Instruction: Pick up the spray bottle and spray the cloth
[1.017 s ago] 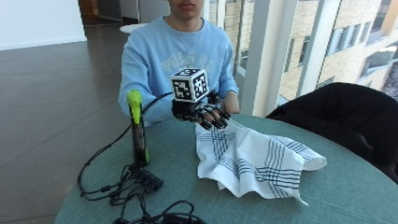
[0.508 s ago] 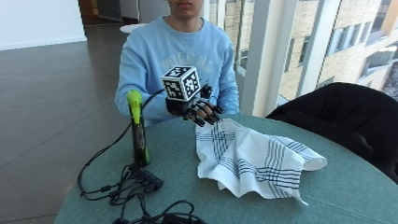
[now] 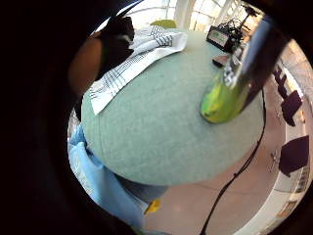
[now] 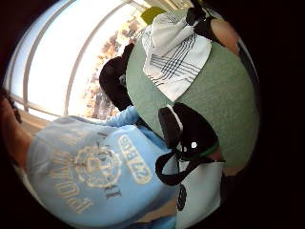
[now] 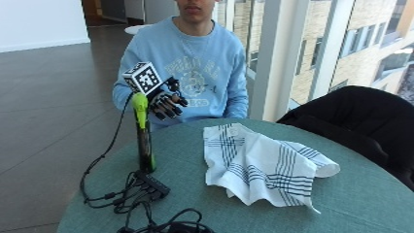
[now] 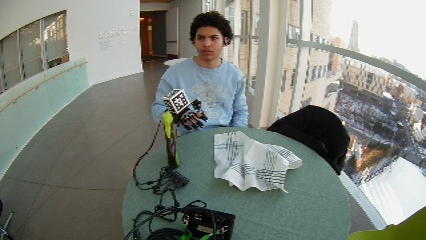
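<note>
A tall, slim spray bottle [image 5: 145, 143] with a lime-green head stands upright on the round green table [image 5: 194, 204], near its left edge. My gloved right hand [image 5: 167, 103] hovers in the air just beside the bottle's head, on the person's side, with fingers loosely curled and nothing in them. A white cloth [image 5: 259, 165] with dark stripes lies crumpled at the table's middle, well apart from the hand. In the little finger side palm view the bottle [image 3: 226, 85] stands close by and the cloth [image 3: 142, 51] lies farther across the table [image 3: 161, 132].
A black power strip [image 5: 152, 184] and tangled cables lie at the bottle's foot, running to the front left edge. A black box [image 6: 208, 223] sits at the table's front. A chair draped with a black jacket [image 5: 353, 119] stands at the right.
My hand has lifted and moved from beside the cloth's near corner over to the bottle's green head. The bottle and the cloth have stayed put.
</note>
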`<control>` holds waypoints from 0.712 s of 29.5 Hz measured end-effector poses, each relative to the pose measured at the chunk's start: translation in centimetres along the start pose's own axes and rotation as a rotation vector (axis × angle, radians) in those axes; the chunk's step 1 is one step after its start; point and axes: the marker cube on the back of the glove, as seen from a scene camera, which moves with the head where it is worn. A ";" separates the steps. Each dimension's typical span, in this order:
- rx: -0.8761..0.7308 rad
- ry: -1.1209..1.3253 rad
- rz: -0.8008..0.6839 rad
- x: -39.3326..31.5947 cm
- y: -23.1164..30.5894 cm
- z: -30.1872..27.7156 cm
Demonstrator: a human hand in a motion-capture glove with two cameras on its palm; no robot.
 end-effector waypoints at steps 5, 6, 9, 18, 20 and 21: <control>0.110 -0.035 0.146 3.5 1.6 -2.1; 0.091 -0.041 0.133 4.3 2.1 -2.5; 0.121 -0.070 0.145 6.4 2.8 -3.2; 0.362 -0.304 0.298 11.7 -0.6 -2.9; 0.374 -0.372 0.341 12.7 -2.0 -2.6; 0.366 -0.402 0.356 13.0 -2.5 -2.3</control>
